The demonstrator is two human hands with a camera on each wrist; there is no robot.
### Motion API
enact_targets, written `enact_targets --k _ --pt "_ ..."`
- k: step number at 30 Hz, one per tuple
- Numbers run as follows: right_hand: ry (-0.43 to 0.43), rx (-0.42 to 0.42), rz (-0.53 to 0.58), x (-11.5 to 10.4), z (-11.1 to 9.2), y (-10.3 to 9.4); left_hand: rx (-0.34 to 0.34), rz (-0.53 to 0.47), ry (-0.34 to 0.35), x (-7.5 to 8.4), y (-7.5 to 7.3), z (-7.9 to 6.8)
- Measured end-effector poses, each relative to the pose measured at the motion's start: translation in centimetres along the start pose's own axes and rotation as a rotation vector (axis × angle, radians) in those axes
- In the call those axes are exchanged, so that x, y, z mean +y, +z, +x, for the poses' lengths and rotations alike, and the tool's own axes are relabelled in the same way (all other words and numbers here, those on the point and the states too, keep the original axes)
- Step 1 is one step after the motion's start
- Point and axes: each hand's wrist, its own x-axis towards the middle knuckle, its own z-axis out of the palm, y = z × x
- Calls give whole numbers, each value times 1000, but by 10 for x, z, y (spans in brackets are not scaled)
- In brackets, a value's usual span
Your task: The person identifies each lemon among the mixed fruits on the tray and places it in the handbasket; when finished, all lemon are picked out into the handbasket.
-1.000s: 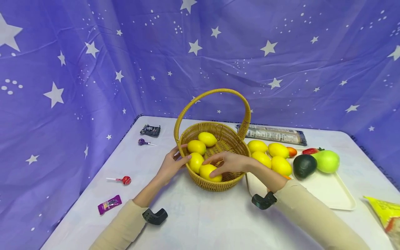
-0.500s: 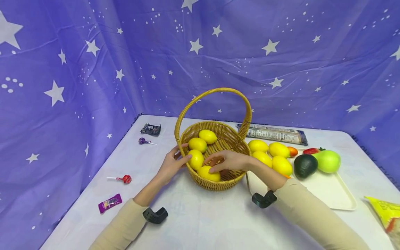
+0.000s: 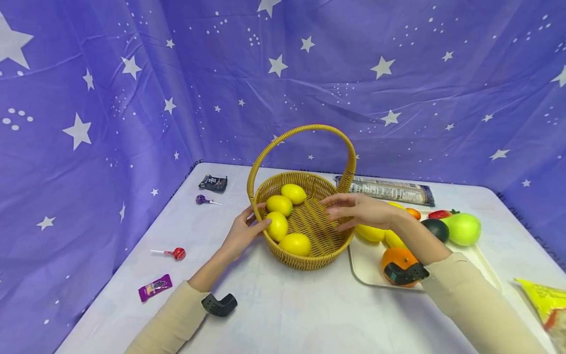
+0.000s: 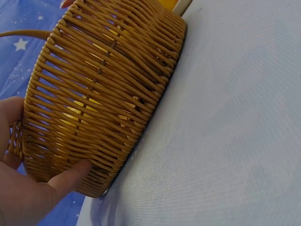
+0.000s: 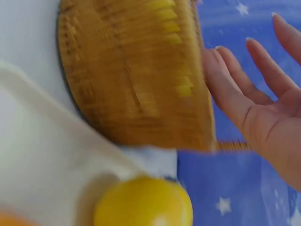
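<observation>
A woven basket with a tall arched handle stands mid-table. Inside lie several lemons, one lemon at the front and the others along the left side. My left hand grips the basket's left rim; in the left wrist view a digit lies against the outer weave. Over the basket's right rim hovers my right hand, fingers spread and holding nothing. The right wrist view shows its fingers extended beside the rim.
Right of the basket, a cream tray bears lemons, an orange, an avocado, a green pear and a strawberry. Long packets lie behind. Lollipops and wrapped sweets lie left; a yellow bag lies right.
My right hand has let go of the front lemon, leaving it in the basket, and has moved right and back to the right rim. My left hand has stayed on the left rim.
</observation>
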Motion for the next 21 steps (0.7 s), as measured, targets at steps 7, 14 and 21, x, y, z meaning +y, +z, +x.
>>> enact_targets --k 7,14,21 --pt "-36 88 5 4 -44 -40 2 1 -4 1 1 0" --pt "30 175 -28 23 -90 -79 -9 5 3 0 1 1" --pt "178 252 -57 42 -117 -99 -6 -2 -4 -1 0 2"
